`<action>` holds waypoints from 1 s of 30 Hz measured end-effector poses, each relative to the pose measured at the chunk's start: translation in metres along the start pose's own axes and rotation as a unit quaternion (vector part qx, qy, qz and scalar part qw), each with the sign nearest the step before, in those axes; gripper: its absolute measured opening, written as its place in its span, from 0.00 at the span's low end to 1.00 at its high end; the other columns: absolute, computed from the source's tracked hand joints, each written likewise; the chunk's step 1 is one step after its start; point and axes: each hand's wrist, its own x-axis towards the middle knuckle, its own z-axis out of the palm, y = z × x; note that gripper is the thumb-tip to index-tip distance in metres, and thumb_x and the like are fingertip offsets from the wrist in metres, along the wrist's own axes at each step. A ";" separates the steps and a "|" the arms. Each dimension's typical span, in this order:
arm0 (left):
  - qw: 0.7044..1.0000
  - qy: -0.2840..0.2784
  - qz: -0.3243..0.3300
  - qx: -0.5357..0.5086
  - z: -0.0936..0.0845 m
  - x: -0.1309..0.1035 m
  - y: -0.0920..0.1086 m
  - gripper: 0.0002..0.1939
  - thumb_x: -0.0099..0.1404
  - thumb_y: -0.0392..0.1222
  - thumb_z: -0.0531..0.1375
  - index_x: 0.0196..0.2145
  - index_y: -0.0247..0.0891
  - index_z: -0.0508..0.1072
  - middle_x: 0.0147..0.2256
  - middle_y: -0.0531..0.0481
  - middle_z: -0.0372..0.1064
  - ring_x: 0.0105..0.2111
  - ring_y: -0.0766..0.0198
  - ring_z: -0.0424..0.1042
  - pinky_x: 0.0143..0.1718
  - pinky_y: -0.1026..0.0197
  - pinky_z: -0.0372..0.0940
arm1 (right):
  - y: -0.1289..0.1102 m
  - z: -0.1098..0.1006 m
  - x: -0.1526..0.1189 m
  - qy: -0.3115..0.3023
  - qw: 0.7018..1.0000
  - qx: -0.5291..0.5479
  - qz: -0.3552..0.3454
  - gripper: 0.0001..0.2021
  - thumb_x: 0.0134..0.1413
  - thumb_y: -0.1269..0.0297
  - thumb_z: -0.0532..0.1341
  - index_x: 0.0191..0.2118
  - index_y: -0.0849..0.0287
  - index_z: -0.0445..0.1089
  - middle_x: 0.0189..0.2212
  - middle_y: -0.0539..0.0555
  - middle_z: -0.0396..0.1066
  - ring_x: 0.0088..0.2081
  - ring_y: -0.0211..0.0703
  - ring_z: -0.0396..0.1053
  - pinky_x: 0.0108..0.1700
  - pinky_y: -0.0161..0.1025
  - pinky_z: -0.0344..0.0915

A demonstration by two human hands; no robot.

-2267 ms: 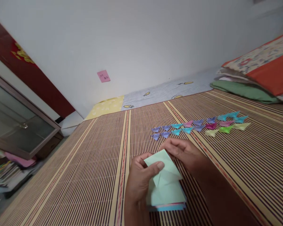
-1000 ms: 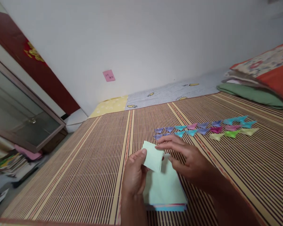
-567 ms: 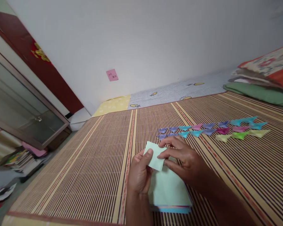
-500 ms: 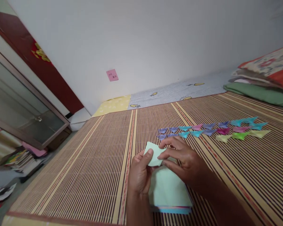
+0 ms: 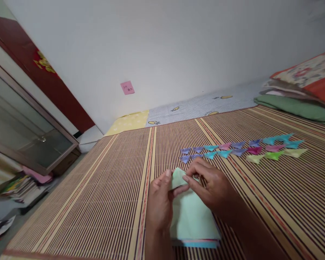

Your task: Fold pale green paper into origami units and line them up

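A small folded piece of light green paper (image 5: pixel 178 177) is held up between my two hands. My left hand (image 5: pixel 159 198) pinches its left side, thumb in front. On the right edge, the thumb and fingertips of my right hand (image 5: pixel 209 184) are closed. Just below lies a stack of square coloured paper (image 5: pixel 196 220), pale green on top with blue and pink edges showing at the front. Beyond my right hand, folded paper shapes (image 5: pixel 239 151) in purple, blue, pink, yellow and green stand in rows.
A striped bamboo mat (image 5: pixel 108 195) covers the surface beneath. Folded bedding and a pillow (image 5: pixel 311 86) are piled at the far right. A pink note (image 5: pixel 127 87) is on the white wall. To the left are a glass-fronted cabinet (image 5: pixel 29 122) and stacked books (image 5: pixel 18 187).
The green paper has turned, so a peaked corner now points up. My right thumb and fingers have closed in on its right edge, where they were spread before. The view has shifted slightly.
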 end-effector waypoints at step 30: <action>0.993 0.006 0.008 0.119 0.000 0.000 -0.009 0.13 0.57 0.42 0.73 0.38 0.32 0.82 0.32 0.46 0.80 0.31 0.61 0.79 0.35 0.62 0.75 | -0.001 -0.001 0.000 -0.016 0.998 0.012 0.058 0.09 0.61 0.72 0.56 0.29 0.56 0.60 0.30 0.50 0.62 0.32 0.42 0.63 0.34 0.40 0.57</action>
